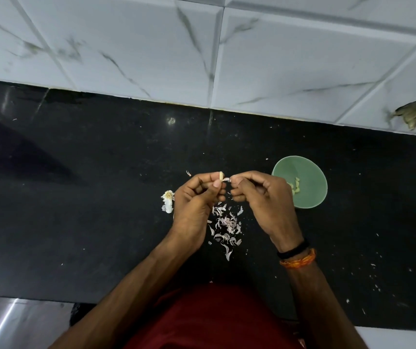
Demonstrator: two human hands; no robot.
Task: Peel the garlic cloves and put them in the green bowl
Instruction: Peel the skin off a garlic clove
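Above the black counter, my left hand (196, 195) pinches a pale garlic clove (221, 175) between thumb and fingers. My right hand (257, 192) is close beside it and pinches a thin strip of skin (227, 180) that still hangs from the clove. The green bowl (310, 172) stands just right of my right hand, partly hidden by it, with several peeled cloves (296, 186) inside. What is left of the garlic bulb (167, 201) lies on the counter left of my left hand.
A heap of pinkish garlic skins (227, 225) lies on the black counter (75, 197) under and between my wrists. Small skin flakes are scattered at the right. A white marbled tile wall (201, 46) runs along the back, with a broken hole (409, 115) at the right.
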